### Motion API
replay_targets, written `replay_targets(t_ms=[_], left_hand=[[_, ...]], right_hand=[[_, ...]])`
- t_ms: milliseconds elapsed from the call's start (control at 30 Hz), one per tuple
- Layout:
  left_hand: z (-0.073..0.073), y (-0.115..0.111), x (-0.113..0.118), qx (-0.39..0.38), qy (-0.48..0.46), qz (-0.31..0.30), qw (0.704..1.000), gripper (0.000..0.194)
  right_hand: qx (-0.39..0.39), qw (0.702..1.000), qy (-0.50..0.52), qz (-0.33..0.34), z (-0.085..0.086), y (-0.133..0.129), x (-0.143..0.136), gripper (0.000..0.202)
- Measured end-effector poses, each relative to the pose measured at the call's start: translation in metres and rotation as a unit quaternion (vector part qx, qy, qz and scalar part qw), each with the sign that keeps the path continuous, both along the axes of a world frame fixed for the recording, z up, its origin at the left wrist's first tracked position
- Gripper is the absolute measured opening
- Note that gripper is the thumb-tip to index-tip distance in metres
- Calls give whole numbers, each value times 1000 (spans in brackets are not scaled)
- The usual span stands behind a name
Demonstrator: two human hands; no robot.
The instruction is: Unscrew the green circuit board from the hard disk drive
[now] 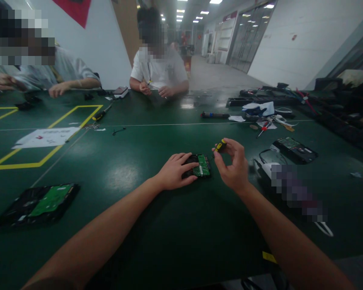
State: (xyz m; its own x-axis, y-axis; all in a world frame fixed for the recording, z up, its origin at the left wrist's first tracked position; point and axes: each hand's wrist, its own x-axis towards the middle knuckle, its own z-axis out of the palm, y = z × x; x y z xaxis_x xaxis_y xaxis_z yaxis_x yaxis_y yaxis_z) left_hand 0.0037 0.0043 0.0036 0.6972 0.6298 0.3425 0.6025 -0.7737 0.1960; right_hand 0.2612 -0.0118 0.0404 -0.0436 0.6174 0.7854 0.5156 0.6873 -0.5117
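Observation:
A small hard drive with a green circuit board (203,166) lies on the dark green table near the middle of the view. My left hand (177,172) rests on its left part, palm down, with the fingers spread across the drive. Just right of the drive, my right hand (234,165) pinches a yellow and black screwdriver (220,146) by its handle between thumb and fingers. The screwdriver's shaft is thin and points down to the left; where its tip ends is hard to make out.
Another drive (53,200) lies at the left, a third (296,149) at the right beside a blurred pouch (296,189). Papers (46,137), a second screwdriver (99,114) and cables (286,121) lie farther back. Two people (160,66) sit across the table (157,249).

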Motion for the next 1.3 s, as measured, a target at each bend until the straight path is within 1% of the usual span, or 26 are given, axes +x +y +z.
replay_targets(t_ms=[100, 200, 367, 533, 700, 800, 867, 1000, 1100, 1200, 1300], left_hand=[[0, 1, 0, 2, 0, -2, 1000, 56], [0, 3, -1, 7, 0, -6, 1000, 55], [-1, 7, -1, 4, 0, -6, 1000, 55], [-1, 7, -1, 3, -7, -8, 1000, 54], [0, 5, 0, 10, -2, -11, 1000, 52], [3, 3, 0, 16, 7, -22, 1000, 49], [5, 1, 0, 24, 11, -28, 999, 46], [8, -2, 2, 33, 12, -50, 998, 40], [10, -4, 4, 31, 5, -76, 997, 36], [11, -5, 6, 25, 0, -87, 996, 35], [12, -5, 7, 23, -6, -88, 996, 36]], right_hand=[[16, 999, -26, -18, 1, -1, 0, 61], [7, 999, -47, -11, 2, -3, 0, 63], [-38, 999, 4, 38, 1, -1, 0, 63], [-28, 1000, 6, 0, -2, 3, 3, 61], [-51, 998, 9, 26, -1, 2, 4, 60], [-60, 996, 34, 56, 0, 1, 2, 61], [-59, 996, 41, 60, 0, 2, 2, 61], [-29, 999, 28, 16, -3, 4, 4, 61], [-31, 999, 8, 6, -4, 4, 5, 61], [-43, 999, 12, 25, -2, 2, 5, 59], [-49, 997, 39, 50, -1, 2, 3, 59]])
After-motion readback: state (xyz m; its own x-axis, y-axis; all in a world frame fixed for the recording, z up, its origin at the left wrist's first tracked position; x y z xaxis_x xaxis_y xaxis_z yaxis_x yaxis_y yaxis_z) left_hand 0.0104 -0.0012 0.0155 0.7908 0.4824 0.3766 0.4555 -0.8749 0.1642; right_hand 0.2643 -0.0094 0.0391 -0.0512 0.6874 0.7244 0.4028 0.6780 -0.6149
